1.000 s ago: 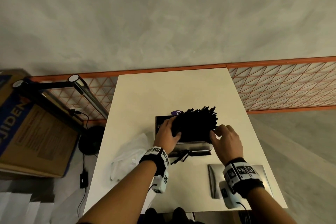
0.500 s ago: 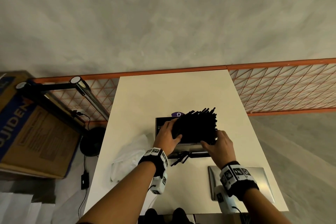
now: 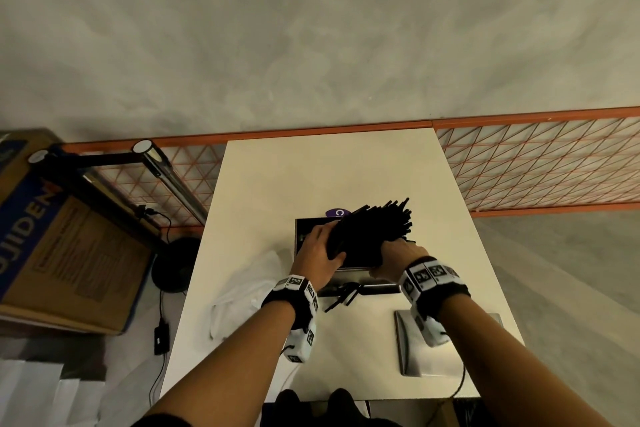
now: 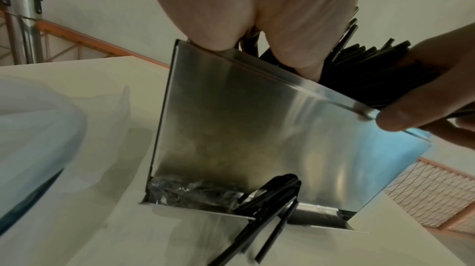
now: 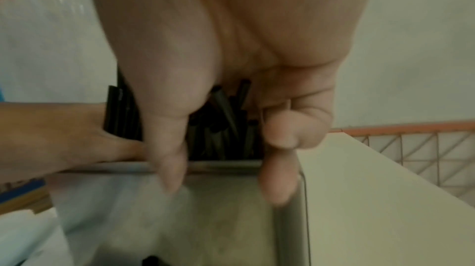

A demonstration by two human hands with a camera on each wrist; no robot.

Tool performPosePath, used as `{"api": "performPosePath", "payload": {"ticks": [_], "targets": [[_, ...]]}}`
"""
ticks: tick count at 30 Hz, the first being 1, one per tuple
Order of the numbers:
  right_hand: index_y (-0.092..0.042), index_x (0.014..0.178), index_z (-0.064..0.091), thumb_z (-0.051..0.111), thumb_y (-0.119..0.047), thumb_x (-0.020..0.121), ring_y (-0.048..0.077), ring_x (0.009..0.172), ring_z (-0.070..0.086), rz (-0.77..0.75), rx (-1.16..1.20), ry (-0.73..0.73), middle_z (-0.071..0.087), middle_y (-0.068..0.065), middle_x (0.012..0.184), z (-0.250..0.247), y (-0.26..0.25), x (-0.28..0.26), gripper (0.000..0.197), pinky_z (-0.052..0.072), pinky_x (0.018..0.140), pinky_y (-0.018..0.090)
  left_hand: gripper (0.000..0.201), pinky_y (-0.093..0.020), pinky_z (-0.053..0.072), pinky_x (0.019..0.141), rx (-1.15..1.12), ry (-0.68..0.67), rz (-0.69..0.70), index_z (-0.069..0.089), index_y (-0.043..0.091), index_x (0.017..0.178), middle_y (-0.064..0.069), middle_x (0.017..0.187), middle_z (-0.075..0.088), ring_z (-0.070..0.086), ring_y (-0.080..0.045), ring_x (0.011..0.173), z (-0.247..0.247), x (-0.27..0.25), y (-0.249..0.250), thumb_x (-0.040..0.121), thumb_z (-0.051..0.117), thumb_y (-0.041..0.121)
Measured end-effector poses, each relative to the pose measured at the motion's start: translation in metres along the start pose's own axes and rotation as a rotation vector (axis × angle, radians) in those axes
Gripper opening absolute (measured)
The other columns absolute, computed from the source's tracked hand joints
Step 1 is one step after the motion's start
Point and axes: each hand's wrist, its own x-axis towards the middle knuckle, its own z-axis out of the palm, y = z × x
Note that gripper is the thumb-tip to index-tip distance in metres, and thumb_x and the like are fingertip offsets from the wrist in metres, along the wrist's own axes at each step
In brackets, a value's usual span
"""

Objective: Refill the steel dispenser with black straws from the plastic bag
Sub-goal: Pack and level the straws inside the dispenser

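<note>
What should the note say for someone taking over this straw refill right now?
Left hand grips the bundle of black plastic straws; right hand grips its near end. The bundle sits tilted in the open rectangular steel dispenser on the white table. Crumpled clear plastic bag lies left, flat steel lid right. A few straws poke from the bottom slot. Left: settle the bundle, fit the lid.

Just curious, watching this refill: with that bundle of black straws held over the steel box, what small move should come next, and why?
Probably lower and level the bundle of black straws into the steel dispenser. The left hand and right hand grip it tilted, its far end sticking above the open top, so it is not yet seated. A few loose straws already poke out at the bottom slot.
</note>
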Motion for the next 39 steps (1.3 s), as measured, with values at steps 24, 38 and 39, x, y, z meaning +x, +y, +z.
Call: {"api": "performPosePath", "payload": {"ticks": [24, 38, 39], "targets": [[-0.017, 0.112, 0.062, 0.056, -0.021, 0.084, 0.031, 0.086, 0.068, -0.039, 0.081, -0.058, 0.068, 0.009, 0.103, -0.037, -0.005, -0.002, 0.029, 0.058, 0.073, 0.036, 0.084, -0.037, 0.046, 0.11, -0.015, -0.068, 0.061, 0.035, 0.028, 0.151, 0.008, 0.146, 0.035, 0.047, -0.015, 0.133, -0.002, -0.002, -0.002, 0.079, 0.078, 0.033], [-0.01, 0.111, 0.064, 0.062, -0.005, 0.083, 0.021, 0.055, 0.067, -0.069, 0.36, -0.155, 0.065, 0.004, 0.062, -0.06, -0.027, -0.008, 0.028, 0.06, 0.054, 0.033, 0.119, -0.023, 0.035, 0.112, -0.115, 0.075, -0.023, 0.026, 0.021, 0.155, 0.002, 0.15, 0.038, 0.04, -0.014, 0.138, 0.001, -0.006, 0.009, 0.06, 0.094, 0.041], [-0.01, 0.109, 0.063, 0.06, -0.003, 0.083, 0.024, 0.056, 0.07, -0.061, 0.433, -0.172, 0.068, 0.008, 0.064, -0.059, -0.027, -0.005, 0.026, 0.061, 0.056, 0.036, 0.121, -0.023, 0.035, 0.111, -0.124, 0.095, -0.025, 0.025, 0.019, 0.156, 0.001, 0.15, 0.039, 0.04, -0.015, 0.138, 0.001, -0.005, 0.009, 0.06, 0.095, 0.041]]}}
